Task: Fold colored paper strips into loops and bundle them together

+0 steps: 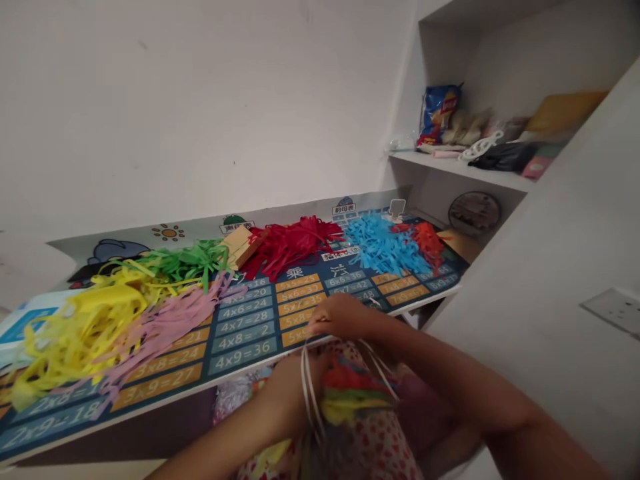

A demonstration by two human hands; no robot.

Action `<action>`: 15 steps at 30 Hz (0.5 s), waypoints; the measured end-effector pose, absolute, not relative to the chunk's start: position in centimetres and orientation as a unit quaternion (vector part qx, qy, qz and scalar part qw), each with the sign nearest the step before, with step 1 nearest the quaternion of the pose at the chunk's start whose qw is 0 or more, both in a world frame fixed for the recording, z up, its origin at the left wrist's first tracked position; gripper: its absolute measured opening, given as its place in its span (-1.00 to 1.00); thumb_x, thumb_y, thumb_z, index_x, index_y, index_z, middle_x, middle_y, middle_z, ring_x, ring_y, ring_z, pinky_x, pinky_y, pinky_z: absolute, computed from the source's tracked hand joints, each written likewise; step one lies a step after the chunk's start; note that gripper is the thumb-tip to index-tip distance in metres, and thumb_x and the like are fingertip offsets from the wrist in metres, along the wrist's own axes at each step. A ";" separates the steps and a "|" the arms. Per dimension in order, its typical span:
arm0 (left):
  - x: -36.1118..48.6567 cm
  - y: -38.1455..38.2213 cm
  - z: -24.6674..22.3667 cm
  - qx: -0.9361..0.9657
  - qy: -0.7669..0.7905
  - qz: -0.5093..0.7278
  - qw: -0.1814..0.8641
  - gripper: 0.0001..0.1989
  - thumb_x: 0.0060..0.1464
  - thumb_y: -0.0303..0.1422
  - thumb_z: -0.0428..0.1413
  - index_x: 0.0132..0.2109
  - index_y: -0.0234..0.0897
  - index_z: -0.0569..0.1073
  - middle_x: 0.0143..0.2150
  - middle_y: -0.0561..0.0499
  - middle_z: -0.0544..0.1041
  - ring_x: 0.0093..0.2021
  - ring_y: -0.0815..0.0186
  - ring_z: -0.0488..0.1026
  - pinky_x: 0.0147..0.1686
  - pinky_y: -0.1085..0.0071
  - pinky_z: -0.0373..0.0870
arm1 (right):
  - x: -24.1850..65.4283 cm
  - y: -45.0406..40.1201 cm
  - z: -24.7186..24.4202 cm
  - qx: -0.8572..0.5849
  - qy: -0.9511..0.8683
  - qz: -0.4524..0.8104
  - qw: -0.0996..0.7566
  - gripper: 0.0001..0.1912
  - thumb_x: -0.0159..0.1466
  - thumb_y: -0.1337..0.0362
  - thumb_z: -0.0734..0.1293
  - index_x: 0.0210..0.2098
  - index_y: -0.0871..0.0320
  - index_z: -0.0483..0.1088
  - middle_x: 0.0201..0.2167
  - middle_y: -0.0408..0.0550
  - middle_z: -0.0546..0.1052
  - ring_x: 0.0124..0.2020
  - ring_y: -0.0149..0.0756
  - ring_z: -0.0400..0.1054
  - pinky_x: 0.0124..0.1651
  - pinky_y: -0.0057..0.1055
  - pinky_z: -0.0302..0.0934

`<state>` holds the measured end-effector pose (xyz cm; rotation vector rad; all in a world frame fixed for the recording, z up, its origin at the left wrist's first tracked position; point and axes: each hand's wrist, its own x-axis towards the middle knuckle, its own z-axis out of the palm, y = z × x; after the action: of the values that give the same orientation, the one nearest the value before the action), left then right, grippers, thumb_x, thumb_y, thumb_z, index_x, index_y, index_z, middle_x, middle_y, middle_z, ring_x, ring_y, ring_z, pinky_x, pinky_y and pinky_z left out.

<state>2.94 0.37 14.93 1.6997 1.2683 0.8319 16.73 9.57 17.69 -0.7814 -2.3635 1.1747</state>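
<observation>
My right hand (343, 316) is closed in a pinch on a white string (305, 377) just over the table's front edge. The doubled string hangs from the fingers down past my left wrist, and more string runs down on the right. Below, in front of my lap, is a bundle of multicoloured paper strips (353, 393) showing red, orange, green and yellow. My left hand (295, 383) is beside the bundle's left side, behind the string. Its fingers are hidden and blurred, so their grip cannot be made out.
On the table (245, 345) lie heaps of yellow (95, 320), pink (175, 320), green (193, 260), red (295, 245), blue (383, 243) and orange strips (427, 243). A tan box (240, 247) sits between green and red. Right of them, a shelf (460, 164) holds a chip bag (440, 113).
</observation>
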 end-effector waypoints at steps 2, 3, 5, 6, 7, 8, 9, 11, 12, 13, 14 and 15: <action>1.1 0.8 15.2 0.734 0.489 0.279 0.380 -0.68 -0.05 -0.38 0.17 -0.10 -0.03 0.59 -0.04 0.05 0.61 -0.03 0.09 0.54 0.00 0.30 0.42 | 17.5 11.2 15.3 -0.293 -0.825 0.437 0.206 -0.80 0.10 0.25 0.34 -0.55 0.21 0.54 -0.59 -0.15 0.53 -0.49 -0.33 0.38 -0.40 -0.51 0.18; 0.0 1.2 15.2 0.750 0.488 0.268 0.357 -0.66 0.02 -0.36 0.14 -0.03 -0.02 0.56 0.03 0.07 0.58 0.01 0.12 0.52 0.04 0.31 0.40 | 17.9 11.5 14.1 -0.297 -0.816 0.447 0.214 -0.75 0.14 0.20 0.31 -0.50 0.22 0.55 -0.56 -0.12 0.54 -0.47 -0.30 0.40 -0.40 -0.49 0.20; -1.9 2.0 15.1 0.743 0.501 0.293 0.334 -0.62 0.08 -0.29 0.13 0.06 -0.05 0.51 0.13 0.07 0.51 0.10 0.13 0.46 0.13 0.30 0.34 | 18.4 11.3 11.8 -0.299 -0.799 0.467 0.235 -0.69 0.18 0.14 0.27 -0.43 0.21 0.56 -0.47 -0.08 0.57 -0.39 -0.24 0.43 -0.33 -0.43 0.26; -2.7 2.3 15.0 0.726 0.507 0.315 0.341 -0.60 0.07 -0.25 0.15 0.08 -0.08 0.50 0.15 0.06 0.49 0.13 0.13 0.43 0.16 0.29 0.31 | 18.5 11.1 10.9 -0.299 -0.790 0.476 0.246 -0.67 0.19 0.12 0.26 -0.39 0.21 0.57 -0.43 -0.06 0.58 -0.35 -0.22 0.43 -0.28 -0.39 0.27; -3.4 2.6 14.9 0.707 0.511 0.335 0.357 -0.58 0.05 -0.22 0.17 0.09 -0.11 0.50 0.15 0.04 0.49 0.14 0.11 0.42 0.17 0.27 0.30 | 18.6 10.7 10.1 -0.301 -0.780 0.485 0.257 -0.66 0.21 0.10 0.25 -0.35 0.20 0.57 -0.39 -0.05 0.59 -0.31 -0.20 0.43 -0.24 -0.37 0.27; -3.9 2.9 14.8 0.684 0.515 0.354 0.375 -0.56 0.03 -0.20 0.19 0.08 -0.13 0.50 0.13 0.01 0.51 0.12 0.10 0.44 0.16 0.25 0.32 | 18.7 10.5 9.5 -0.305 -0.769 0.495 0.266 -0.64 0.22 0.08 0.25 -0.31 0.19 0.57 -0.36 -0.05 0.58 -0.29 -0.20 0.43 -0.21 -0.35 0.27; -4.4 3.0 14.8 0.659 0.524 0.371 0.391 -0.55 0.00 -0.20 0.20 0.07 -0.16 0.51 0.10 -0.01 0.53 0.09 0.08 0.46 0.14 0.24 0.34 | 18.8 10.2 9.1 -0.312 -0.756 0.506 0.274 -0.63 0.23 0.06 0.24 -0.28 0.19 0.57 -0.36 -0.05 0.58 -0.29 -0.20 0.42 -0.20 -0.35 0.26; -5.3 3.4 14.9 0.607 0.558 0.410 0.391 -0.55 -0.05 -0.23 0.22 0.03 -0.22 0.52 0.04 -0.05 0.57 0.02 0.06 0.50 0.08 0.20 0.39 | 19.1 9.8 8.6 -0.328 -0.733 0.527 0.278 -0.60 0.25 0.02 0.24 -0.26 0.19 0.57 -0.43 -0.08 0.55 -0.37 -0.24 0.39 -0.26 -0.37 0.25; -5.7 3.6 15.1 0.580 0.579 0.431 0.378 -0.56 -0.07 -0.24 0.22 0.00 -0.25 0.53 0.01 -0.06 0.59 -0.01 0.05 0.52 0.05 0.20 0.42 | 19.2 9.7 8.3 -0.335 -0.722 0.538 0.277 -0.58 0.26 0.00 0.23 -0.27 0.19 0.57 -0.48 -0.10 0.53 -0.42 -0.26 0.37 -0.30 -0.40 0.24; -6.1 3.7 15.4 0.552 0.598 0.453 0.365 -0.58 -0.09 -0.26 0.22 -0.03 -0.28 0.54 -0.04 -0.06 0.61 -0.05 0.04 0.53 0.02 0.19 0.43 | 19.3 9.5 8.1 -0.340 -0.709 0.553 0.277 -0.57 0.27 0.00 0.23 -0.30 0.19 0.57 -0.51 -0.12 0.51 -0.45 -0.28 0.35 -0.34 -0.41 0.22; -6.4 3.9 15.7 0.525 0.611 0.474 0.355 -0.59 -0.11 -0.28 0.22 -0.06 -0.30 0.53 -0.08 -0.06 0.62 -0.09 0.05 0.54 -0.01 0.20 0.45 | 19.3 9.3 7.8 -0.341 -0.696 0.567 0.278 -0.57 0.27 -0.01 0.22 -0.31 0.19 0.57 -0.52 -0.12 0.50 -0.45 -0.28 0.34 -0.35 -0.41 0.21; -6.6 4.1 16.0 0.504 0.617 0.492 0.351 -0.59 -0.12 -0.29 0.22 -0.07 -0.32 0.53 -0.13 -0.05 0.63 -0.12 0.06 0.55 -0.03 0.21 0.46 | 19.2 9.0 7.5 -0.342 -0.684 0.580 0.281 -0.57 0.27 -0.01 0.23 -0.33 0.19 0.57 -0.51 -0.12 0.50 -0.44 -0.27 0.34 -0.34 -0.40 0.22</action>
<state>-6.58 4.10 16.00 1.3053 1.5977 1.2738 19.22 9.02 7.51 -0.9158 -1.8329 1.5554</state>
